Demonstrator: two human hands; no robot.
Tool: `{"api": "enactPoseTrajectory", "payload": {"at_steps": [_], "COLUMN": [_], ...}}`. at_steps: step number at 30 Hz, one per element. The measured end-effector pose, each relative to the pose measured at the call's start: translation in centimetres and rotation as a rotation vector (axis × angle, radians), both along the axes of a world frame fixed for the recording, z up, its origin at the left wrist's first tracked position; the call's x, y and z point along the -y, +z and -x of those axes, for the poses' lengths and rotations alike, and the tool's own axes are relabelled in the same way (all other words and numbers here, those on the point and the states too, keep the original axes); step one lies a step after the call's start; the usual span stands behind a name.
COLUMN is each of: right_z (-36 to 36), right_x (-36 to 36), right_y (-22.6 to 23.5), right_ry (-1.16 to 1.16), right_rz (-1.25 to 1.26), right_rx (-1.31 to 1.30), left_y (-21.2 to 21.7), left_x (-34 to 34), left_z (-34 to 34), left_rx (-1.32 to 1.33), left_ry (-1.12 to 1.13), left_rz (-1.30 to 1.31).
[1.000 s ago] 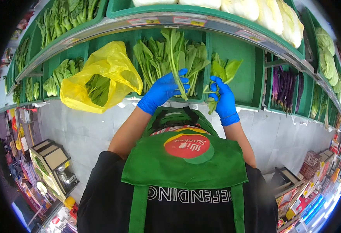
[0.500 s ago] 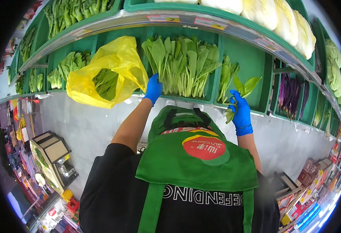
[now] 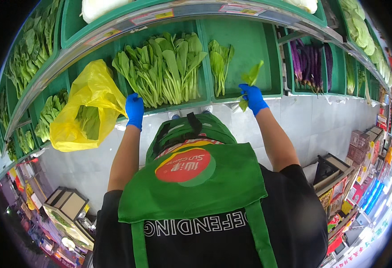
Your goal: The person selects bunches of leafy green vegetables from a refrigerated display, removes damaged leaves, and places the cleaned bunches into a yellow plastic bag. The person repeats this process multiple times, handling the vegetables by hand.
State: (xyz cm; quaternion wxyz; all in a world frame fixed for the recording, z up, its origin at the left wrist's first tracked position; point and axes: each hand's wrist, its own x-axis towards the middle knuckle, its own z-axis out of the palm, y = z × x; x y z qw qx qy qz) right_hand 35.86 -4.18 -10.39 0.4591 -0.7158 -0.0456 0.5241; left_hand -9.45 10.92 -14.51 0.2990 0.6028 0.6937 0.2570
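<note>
My left hand (image 3: 134, 110), in a blue glove, is closed on the right edge of a yellow plastic bag (image 3: 74, 128). The bag's mouth gapes, and leafy greens (image 3: 88, 121) show inside it. Just beyond that hand, a wide pile of long-stemmed leafy greens (image 3: 164, 67) fills one green crate. My right hand (image 3: 255, 99), also gloved in blue, pinches a loose leafy green (image 3: 252, 73); one leaf sticks up past the fingers and another hangs below. It is at the front edge of the neighbouring crate (image 3: 245, 38), where a small bunch of greens (image 3: 221, 67) lies at the left side.
Purple eggplants (image 3: 311, 64) lie in a crate farther right. An upper shelf edge (image 3: 196, 10) with price labels curves above the crates and carries more vegetables. Other greens (image 3: 52, 112) sit left of the bag. Boxed goods (image 3: 359, 145) stand at the right.
The view has shifted, so the crates appear farther left. My right hand, still holding the leafy green, is farther right of the small bunch. My left hand still grips the bag.
</note>
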Motion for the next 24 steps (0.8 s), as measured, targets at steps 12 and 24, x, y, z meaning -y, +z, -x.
{"api": "enactPoseTrajectory", "payload": {"at_steps": [12, 24], "right_z": [4.6, 3.1], "right_x": [-6.5, -3.6], "right_y": [-8.4, 7.9], "right_ry": [0.593, 0.455], "right_rz": [0.353, -0.108], "right_rx": [0.350, -0.438], "left_y": [7.4, 14.8], "left_x": [6.6, 4.2], "left_z": [-4.2, -15.7], "left_rx": [0.520, 0.848], "left_ry": [-0.177, -0.490], "left_rz": [0.443, 0.895]}}
